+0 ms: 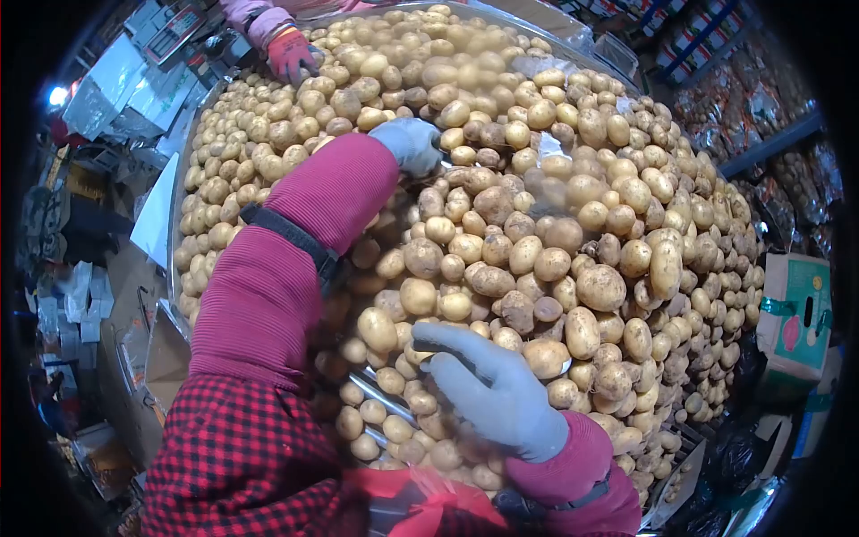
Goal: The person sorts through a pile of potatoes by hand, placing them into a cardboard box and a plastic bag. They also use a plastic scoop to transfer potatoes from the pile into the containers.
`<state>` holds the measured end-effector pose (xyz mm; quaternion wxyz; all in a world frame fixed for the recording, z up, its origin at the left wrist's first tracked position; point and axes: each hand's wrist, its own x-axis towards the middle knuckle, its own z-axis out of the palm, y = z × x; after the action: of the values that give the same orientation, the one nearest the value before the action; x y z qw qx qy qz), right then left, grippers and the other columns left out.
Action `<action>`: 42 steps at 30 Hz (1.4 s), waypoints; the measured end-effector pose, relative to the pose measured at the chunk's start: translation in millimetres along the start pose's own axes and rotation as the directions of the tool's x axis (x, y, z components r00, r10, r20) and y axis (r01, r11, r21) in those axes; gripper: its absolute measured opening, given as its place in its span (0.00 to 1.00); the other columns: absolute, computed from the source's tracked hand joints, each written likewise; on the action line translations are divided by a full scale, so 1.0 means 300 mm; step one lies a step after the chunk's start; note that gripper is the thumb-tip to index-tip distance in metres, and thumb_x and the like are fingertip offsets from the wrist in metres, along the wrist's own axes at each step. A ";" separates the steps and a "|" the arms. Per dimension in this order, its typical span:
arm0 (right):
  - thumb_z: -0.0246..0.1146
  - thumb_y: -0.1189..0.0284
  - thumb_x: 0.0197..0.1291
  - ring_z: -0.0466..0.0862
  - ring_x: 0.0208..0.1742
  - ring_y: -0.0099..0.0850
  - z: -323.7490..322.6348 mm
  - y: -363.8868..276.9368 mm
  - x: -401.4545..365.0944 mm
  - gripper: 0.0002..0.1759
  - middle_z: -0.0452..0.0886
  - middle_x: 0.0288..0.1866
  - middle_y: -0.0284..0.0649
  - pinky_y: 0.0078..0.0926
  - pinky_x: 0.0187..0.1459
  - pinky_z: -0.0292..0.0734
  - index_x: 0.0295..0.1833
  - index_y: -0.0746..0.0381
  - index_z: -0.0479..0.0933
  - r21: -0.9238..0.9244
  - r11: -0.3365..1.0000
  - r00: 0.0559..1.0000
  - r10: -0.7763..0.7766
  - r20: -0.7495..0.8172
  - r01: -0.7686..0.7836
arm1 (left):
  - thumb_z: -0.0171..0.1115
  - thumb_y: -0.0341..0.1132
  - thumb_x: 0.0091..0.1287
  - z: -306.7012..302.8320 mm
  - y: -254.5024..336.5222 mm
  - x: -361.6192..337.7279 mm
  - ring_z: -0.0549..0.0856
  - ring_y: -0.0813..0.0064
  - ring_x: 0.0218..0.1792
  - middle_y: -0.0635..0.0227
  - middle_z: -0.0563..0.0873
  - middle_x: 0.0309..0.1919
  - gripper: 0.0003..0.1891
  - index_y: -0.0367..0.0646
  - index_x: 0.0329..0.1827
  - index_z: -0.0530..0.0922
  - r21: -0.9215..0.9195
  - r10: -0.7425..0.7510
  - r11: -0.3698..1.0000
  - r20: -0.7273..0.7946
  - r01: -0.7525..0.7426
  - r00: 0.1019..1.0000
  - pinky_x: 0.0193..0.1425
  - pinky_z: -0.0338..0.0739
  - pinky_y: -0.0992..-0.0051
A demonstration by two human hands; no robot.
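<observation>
A large heap of potatoes [599,286] lies before me, mostly pale yellow, some with brown soil. My left hand [407,146], in a grey glove, reaches far across and rests against potatoes in the upper middle. Its fingers are largely hidden, so I cannot see whether it holds one. Nearer to me, my right hand [492,389], also grey-gloved, hovers over the lower potatoes. Its fingers are stretched out, apart from the thumb, with nothing between them. Shiny metal rails [385,394] show among the potatoes to its left.
Another person's hand in a red glove [291,55] touches the heap at the top left. A green and white carton [795,313] stands at the right. Blue metal bars [769,143] and bagged goods are behind it. Cardboard and papers lie left.
</observation>
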<state>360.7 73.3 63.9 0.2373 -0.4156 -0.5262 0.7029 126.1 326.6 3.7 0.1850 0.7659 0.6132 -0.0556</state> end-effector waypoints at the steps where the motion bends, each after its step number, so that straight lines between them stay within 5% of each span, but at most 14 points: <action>1: 0.63 0.68 0.76 0.86 0.52 0.25 -0.001 -0.006 0.002 0.22 0.87 0.55 0.44 0.25 0.55 0.81 0.71 0.64 0.78 0.003 1.000 1.000 -0.020 -0.009 0.020 | 0.65 0.52 0.67 -0.032 0.008 -0.047 0.88 0.54 0.58 0.54 0.90 0.55 0.22 0.50 0.57 0.87 -0.100 0.075 0.993 0.133 -0.062 0.988 0.65 0.81 0.57; 6: 0.63 0.68 0.77 0.84 0.54 0.22 -0.006 -0.058 -0.012 0.22 0.87 0.57 0.38 0.23 0.57 0.80 0.71 0.63 0.78 0.143 0.972 0.983 0.182 0.024 -0.184 | 0.65 0.47 0.66 0.128 -0.083 -0.172 0.89 0.53 0.53 0.59 0.91 0.50 0.18 0.52 0.55 0.87 -0.011 0.076 0.997 0.001 -0.076 0.997 0.59 0.82 0.58; 9: 0.57 0.71 0.80 0.79 0.42 0.14 -0.007 -0.070 -0.014 0.22 0.85 0.47 0.30 0.13 0.42 0.75 0.74 0.64 0.75 0.083 0.985 0.989 0.148 0.027 -0.150 | 0.65 0.46 0.67 0.072 -0.086 -0.336 0.88 0.50 0.48 0.57 0.89 0.43 0.15 0.49 0.50 0.86 0.062 0.118 0.991 -0.001 -0.118 0.993 0.54 0.81 0.54; 13: 0.62 0.69 0.78 0.83 0.55 0.20 -0.009 -0.092 -0.008 0.23 0.84 0.62 0.39 0.19 0.53 0.80 0.73 0.65 0.76 0.227 0.957 0.983 0.186 -0.007 -0.180 | 0.69 0.40 0.67 0.064 -0.137 -0.605 0.88 0.53 0.46 0.60 0.88 0.43 0.11 0.49 0.49 0.87 0.118 0.046 0.992 -0.013 -0.044 0.999 0.51 0.82 0.56; 19: 0.54 0.54 0.82 0.86 0.63 0.40 -0.018 -0.021 0.005 0.38 0.71 0.77 0.56 0.29 0.52 0.87 0.86 0.61 0.53 0.522 0.843 0.992 0.108 0.066 -0.126 | 0.70 0.35 0.67 0.059 -0.019 -0.721 0.89 0.59 0.47 0.60 0.88 0.45 0.14 0.42 0.55 0.86 -0.379 0.163 0.871 -0.379 -0.313 0.911 0.52 0.84 0.65; 21: 0.50 0.75 0.80 0.84 0.64 0.36 -0.011 -0.021 0.001 0.33 0.69 0.80 0.51 0.21 0.51 0.83 0.86 0.64 0.53 0.527 0.850 1.000 0.021 0.021 -0.029 | 0.72 0.35 0.67 0.031 0.088 -0.712 0.89 0.58 0.54 0.58 0.88 0.56 0.18 0.42 0.60 0.86 -0.453 0.397 0.670 -0.452 -0.589 0.799 0.60 0.83 0.65; 22: 0.47 0.91 0.69 0.82 0.68 0.39 -0.027 -0.014 0.016 0.39 0.66 0.82 0.52 0.18 0.50 0.83 0.85 0.66 0.53 0.738 0.665 0.994 0.071 0.085 -0.111 | 0.72 0.36 0.67 -0.004 0.143 -0.713 0.89 0.58 0.56 0.56 0.88 0.57 0.21 0.42 0.62 0.85 -0.544 0.457 0.576 -0.405 -0.610 0.792 0.62 0.83 0.64; 23: 0.47 0.91 0.69 0.82 0.68 0.39 -0.029 0.000 0.017 0.39 0.66 0.82 0.52 0.18 0.50 0.83 0.85 0.66 0.53 0.735 0.669 0.994 0.071 0.083 -0.109 | 0.72 0.37 0.67 -0.014 0.177 -0.690 0.89 0.56 0.56 0.54 0.88 0.57 0.22 0.42 0.63 0.84 -0.397 0.495 0.565 -0.538 -0.723 0.682 0.62 0.83 0.63; 25: 0.43 0.98 0.58 0.80 0.72 0.40 -0.030 0.030 -0.001 0.45 0.67 0.79 0.52 0.17 0.48 0.83 0.84 0.68 0.56 0.309 0.925 0.969 -0.243 0.038 0.220 | 0.72 0.39 0.67 -0.014 0.162 -0.601 0.90 0.56 0.53 0.54 0.89 0.55 0.22 0.41 0.63 0.84 -0.396 0.408 0.614 -0.581 -0.683 0.704 0.60 0.84 0.62; 28: 0.47 0.97 0.57 0.87 0.63 0.38 -0.034 0.021 -0.003 0.40 0.75 0.72 0.53 0.18 0.43 0.82 0.78 0.71 0.65 0.187 0.954 0.971 -0.240 0.019 0.232 | 0.64 0.45 0.71 0.001 0.071 -0.369 0.89 0.54 0.53 0.54 0.90 0.51 0.19 0.43 0.57 0.87 -0.184 0.203 0.925 -0.502 -0.333 0.841 0.60 0.82 0.59; 32: 0.55 0.94 0.58 0.89 0.52 0.30 -0.049 0.017 0.000 0.37 0.81 0.64 0.49 0.20 0.46 0.82 0.76 0.71 0.68 0.087 0.956 0.957 -0.285 0.047 0.281 | 0.65 0.58 0.69 0.077 0.059 -0.066 0.90 0.53 0.54 0.51 0.91 0.50 0.28 0.42 0.57 0.87 0.152 -0.026 0.988 -0.008 0.027 1.000 0.62 0.81 0.56; 37: 0.52 0.96 0.52 0.87 0.55 0.27 -0.050 -0.021 -0.005 0.42 0.83 0.64 0.48 0.21 0.51 0.82 0.77 0.70 0.67 0.212 0.970 0.988 -0.136 0.069 0.119 | 0.66 0.58 0.68 0.034 0.072 -0.006 0.91 0.54 0.51 0.53 0.92 0.46 0.26 0.46 0.52 0.90 0.234 -0.081 0.971 0.134 0.048 0.988 0.56 0.84 0.56; 41: 0.50 0.96 0.54 0.87 0.54 0.26 -0.041 -0.030 -0.001 0.41 0.83 0.63 0.49 0.19 0.49 0.81 0.77 0.69 0.67 0.084 0.969 0.971 -0.235 0.037 0.231 | 0.65 0.53 0.67 0.042 0.050 0.037 0.91 0.54 0.51 0.53 0.91 0.48 0.22 0.50 0.56 0.89 0.204 0.023 0.976 0.240 -0.074 0.971 0.58 0.84 0.56; 42: 0.50 0.83 0.69 0.89 0.53 0.29 -0.042 -0.033 0.000 0.29 0.83 0.63 0.51 0.20 0.46 0.84 0.76 0.72 0.67 0.084 0.970 0.973 -0.230 0.038 0.226 | 0.65 0.53 0.66 0.035 0.046 0.026 0.91 0.54 0.52 0.53 0.91 0.49 0.23 0.50 0.58 0.89 0.169 0.037 0.982 0.254 -0.082 0.967 0.58 0.84 0.56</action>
<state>370.2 83.5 71.8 0.3203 -0.3260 -0.5475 0.7010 142.6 327.6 -5.5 0.1928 0.7845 0.5541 -0.2007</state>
